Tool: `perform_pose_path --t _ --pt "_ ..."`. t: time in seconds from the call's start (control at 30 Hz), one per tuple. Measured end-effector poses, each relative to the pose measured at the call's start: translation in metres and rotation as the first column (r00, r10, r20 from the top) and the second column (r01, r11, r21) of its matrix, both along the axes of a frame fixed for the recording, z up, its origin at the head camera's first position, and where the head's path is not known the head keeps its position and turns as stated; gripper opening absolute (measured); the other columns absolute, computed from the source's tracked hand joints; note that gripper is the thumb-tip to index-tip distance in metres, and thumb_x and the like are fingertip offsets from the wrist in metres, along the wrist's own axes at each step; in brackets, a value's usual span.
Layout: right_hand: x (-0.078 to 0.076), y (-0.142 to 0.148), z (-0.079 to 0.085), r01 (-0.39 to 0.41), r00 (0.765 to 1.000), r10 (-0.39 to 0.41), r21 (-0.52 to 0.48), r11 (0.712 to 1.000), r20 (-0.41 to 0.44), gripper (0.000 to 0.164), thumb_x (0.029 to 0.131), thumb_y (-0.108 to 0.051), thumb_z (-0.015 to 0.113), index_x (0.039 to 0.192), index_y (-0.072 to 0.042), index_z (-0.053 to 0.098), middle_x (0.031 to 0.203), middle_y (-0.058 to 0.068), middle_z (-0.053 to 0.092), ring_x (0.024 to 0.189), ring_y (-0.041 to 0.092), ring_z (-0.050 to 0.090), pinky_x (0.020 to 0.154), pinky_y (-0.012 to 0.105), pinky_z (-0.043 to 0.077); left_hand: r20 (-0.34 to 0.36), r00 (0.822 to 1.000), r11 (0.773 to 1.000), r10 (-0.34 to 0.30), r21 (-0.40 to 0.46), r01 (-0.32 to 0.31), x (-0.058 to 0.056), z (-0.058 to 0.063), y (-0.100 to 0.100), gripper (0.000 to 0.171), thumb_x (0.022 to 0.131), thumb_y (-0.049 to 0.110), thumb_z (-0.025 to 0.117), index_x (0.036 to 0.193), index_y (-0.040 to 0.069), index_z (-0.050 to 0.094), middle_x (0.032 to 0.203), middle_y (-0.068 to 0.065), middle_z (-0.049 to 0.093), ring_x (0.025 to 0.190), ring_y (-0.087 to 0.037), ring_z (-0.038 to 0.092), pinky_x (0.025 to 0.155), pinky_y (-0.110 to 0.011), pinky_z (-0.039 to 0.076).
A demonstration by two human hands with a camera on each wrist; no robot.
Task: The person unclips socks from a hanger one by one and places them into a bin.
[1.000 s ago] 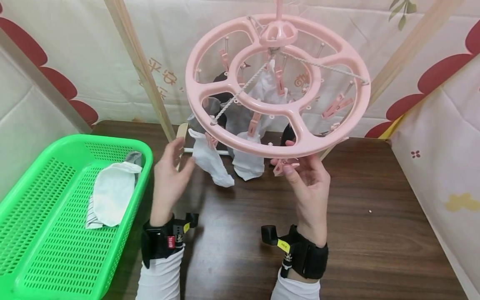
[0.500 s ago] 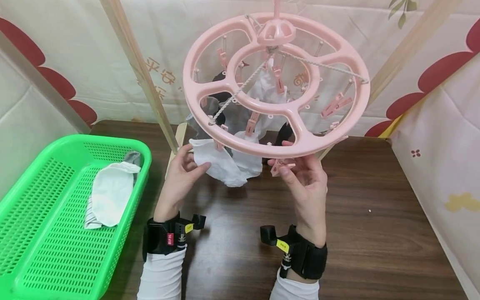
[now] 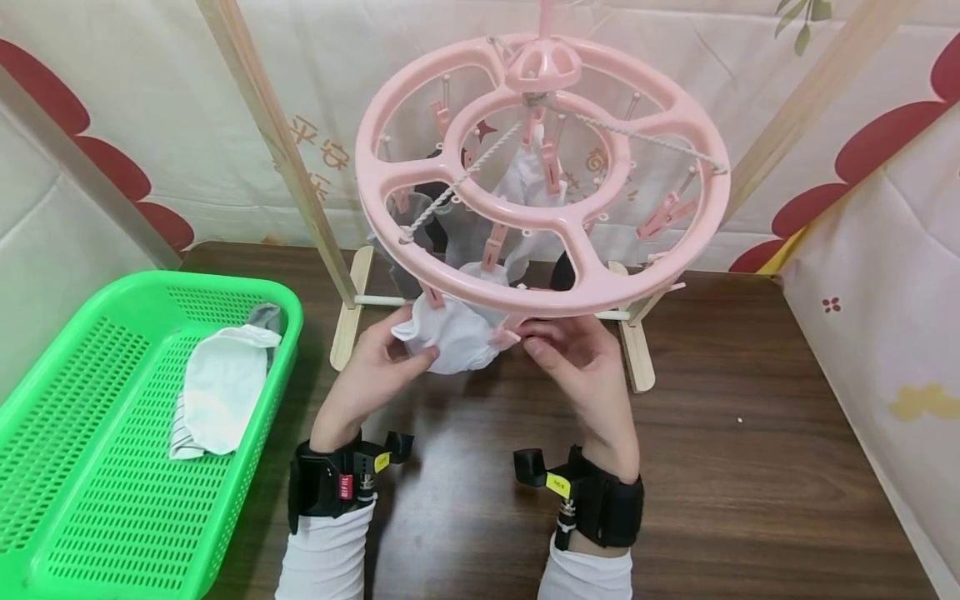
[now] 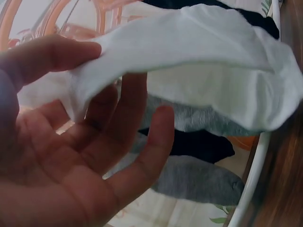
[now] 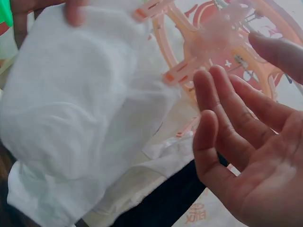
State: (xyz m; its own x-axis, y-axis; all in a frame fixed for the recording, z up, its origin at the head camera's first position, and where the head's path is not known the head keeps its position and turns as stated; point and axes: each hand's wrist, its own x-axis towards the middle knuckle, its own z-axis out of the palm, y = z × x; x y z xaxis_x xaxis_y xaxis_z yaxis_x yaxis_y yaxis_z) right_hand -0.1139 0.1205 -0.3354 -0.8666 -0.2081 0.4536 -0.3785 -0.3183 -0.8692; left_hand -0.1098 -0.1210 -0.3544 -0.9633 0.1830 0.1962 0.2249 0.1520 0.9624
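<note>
- White sock [image 3: 453, 337] hangs below the near rim of the pink ring hanger [image 3: 573, 225], between your two hands and above the table [image 3: 750, 467].
- At far left, the green basket [image 3: 225, 283] contains a white cloth [image 3: 228, 383] lying along its right side, with a striped cloth [image 3: 182, 437] showing beneath and a grey cloth [image 3: 265, 317] behind.
- Right of it stands a wooden post [image 3: 281, 158] of the rack.
- Your left hand [image 3: 375, 367] pinches the sock's left edge: thumb in front, fingers behind, with the lower fingers loosely bent and apart in the left wrist view.
- Past those fingers hang a dark sock [image 4: 203, 144] and a grey sock [image 4: 196, 182].
- The left clip [image 3: 432, 295] holds the sock's upper edge, just right of your left fingers.
- The right clip [image 3: 504, 335] meets the sock's right edge; you cannot tell whether it bites the fabric.
- Your right hand [image 3: 581, 362] has its fingertips just beside that clip, thumb and fingers parted with a clear gap; the sock lies to their left, whether touching you cannot tell.
</note>
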Motion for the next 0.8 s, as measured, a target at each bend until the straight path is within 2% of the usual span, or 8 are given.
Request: perform_pose_path --t 0.17,0.33,0.43,0.47,0.5,0.6,0.7,0.8 --pt "-0.005 -0.005 -0.008 0.001 1.0 -0.001 0.102 0.995 0.002 0.04 0.087 0.006 0.066 0.122 -0.014 0.063 0.111 0.01 0.065 0.099 0.019 0.061 0.084 0.029 0.049 -0.112 0.993 0.994 -0.042 -0.108 0.03 0.004 0.004 0.008 0.033 0.083 -0.007 0.065 0.116 -0.006 0.061 0.109 -0.017 0.065 0.096 -0.022 0.06 0.08 -0.036 0.05" --pt "-0.011 -0.012 -0.013 0.028 0.997 -0.014 0.206 0.978 -0.073 0.042 0.086 0.011 0.062 0.121 -0.011 0.062 0.114 0.007 0.062 0.103 0.02 0.057 0.09 0.034 0.045 -0.216 0.969 0.979 -0.119 -0.188 0.078 0.006 0.005 0.018 0.028 0.083 -0.005 0.066 0.11 -0.004 0.064 0.105 -0.013 0.067 0.095 -0.02 0.061 0.085 -0.039 0.048" --pt "-0.012 -0.017 -0.014 0.038 0.994 -0.017 0.204 0.978 -0.107 0.016 0.087 0.007 0.063 0.099 -0.003 0.061 0.106 0.002 0.061 0.1 0.02 0.055 0.091 0.034 0.043 -0.257 0.95 0.964 -0.178 -0.237 0.116 0.007 0.005 0.021 0.023 0.083 -0.005 0.066 0.106 -0.003 0.065 0.102 -0.011 0.066 0.093 -0.02 0.061 0.083 -0.038 0.049" --pt "-0.012 -0.019 -0.014 0.047 0.994 -0.025 0.197 0.979 -0.11 0.009 0.088 0.004 0.065 0.088 -0.002 0.058 0.097 -0.001 0.059 0.094 0.019 0.054 0.092 0.036 0.043 -0.267 0.945 0.959 -0.191 -0.258 0.121 0.007 0.005 0.021 0.021 0.083 -0.005 0.066 0.104 -0.002 0.065 0.101 -0.011 0.066 0.091 -0.02 0.061 0.082 -0.038 0.049" --pt "-0.012 -0.021 -0.014 0.049 0.994 -0.03 0.188 0.981 -0.103 0.009 0.088 0.001 0.066 0.086 -0.004 0.058 0.096 -0.002 0.06 0.095 0.018 0.054 0.091 0.035 0.043 -0.273 0.941 0.953 -0.201 -0.276 0.124 0.008 0.005 0.022 0.02 0.083 -0.005 0.066 0.103 -0.002 0.065 0.101 -0.011 0.066 0.09 -0.02 0.061 0.081 -0.037 0.049" --pt "-0.01 -0.029 -0.01 0.053 0.995 -0.038 0.175 0.983 -0.088 0.003 0.089 -0.004 0.067 0.09 -0.006 0.065 0.103 -0.002 0.063 0.102 0.018 0.053 0.096 0.038 0.04 -0.283 0.933 0.935 -0.223 -0.331 0.123 0.008 0.006 0.025 0.019 0.082 -0.004 0.067 0.102 -0.001 0.065 0.101 -0.011 0.065 0.09 -0.02 0.06 0.08 -0.037 0.049" --pt "-0.009 -0.037 -0.004 0.068 0.993 -0.049 0.177 0.982 -0.108 0.029 0.089 -0.001 0.065 0.119 -0.002 0.066 0.118 0.004 0.065 0.114 0.021 0.053 0.098 0.041 0.038 -0.291 0.925 0.914 -0.244 -0.387 0.119 0.008 0.006 0.029 0.018 0.082 -0.004 0.067 0.1 0.0 0.066 0.1 -0.01 0.065 0.088 -0.021 0.06 0.079 -0.037 0.05" --pt "-0.007 -0.044 0.002 0.068 0.987 -0.047 0.141 0.988 -0.151 0.029 0.092 -0.002 0.062 0.12 0.005 0.064 0.116 0.014 0.066 0.115 0.026 0.055 0.098 0.043 0.038 -0.291 0.915 0.888 -0.278 -0.441 0.13 0.008 0.005 0.032 0.017 0.082 -0.004 0.067 0.098 0.001 0.066 0.097 -0.009 0.064 0.085 -0.02 0.059 0.078 -0.036 0.049"
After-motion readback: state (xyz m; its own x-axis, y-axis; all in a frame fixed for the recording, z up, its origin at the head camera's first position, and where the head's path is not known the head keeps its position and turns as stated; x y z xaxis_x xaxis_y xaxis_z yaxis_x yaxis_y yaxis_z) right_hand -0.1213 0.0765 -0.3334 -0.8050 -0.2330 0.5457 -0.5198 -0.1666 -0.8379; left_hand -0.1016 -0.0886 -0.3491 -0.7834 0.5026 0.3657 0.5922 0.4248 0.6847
